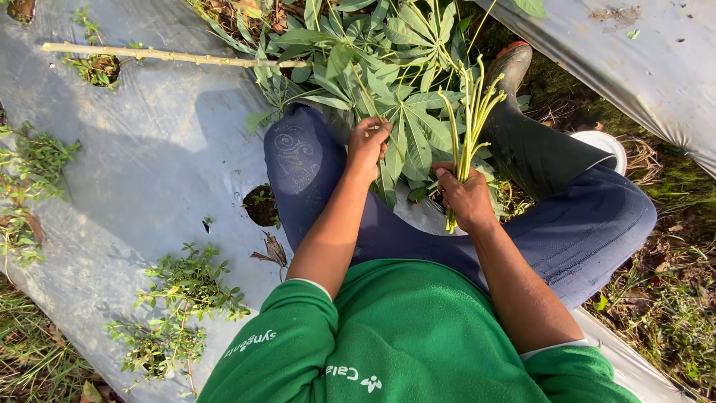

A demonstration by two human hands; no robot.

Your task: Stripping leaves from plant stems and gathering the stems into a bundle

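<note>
Right hand point(466, 200) clenched on a bundle of stripped stalks point(471, 119), long axis upright and pointing away from the body; left hand point(367, 143) pinches a leaf stem point(365, 93) of the leafy branch point(388, 67) just left of the bundle, nearer the leaves

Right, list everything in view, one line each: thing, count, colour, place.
leafy branch: one, green, lying across the knees
bare stalk: one, pale tan, top left on sheet
stripped stems: one bunch, yellow-green, in right hand
plastic sheet: grey, covering the ground
weeds: several clumps, green, growing through sheet holes
rubber boot: one, dark, upper right
left hand: gripping a leaf stem
right hand: closed around the stems
</note>
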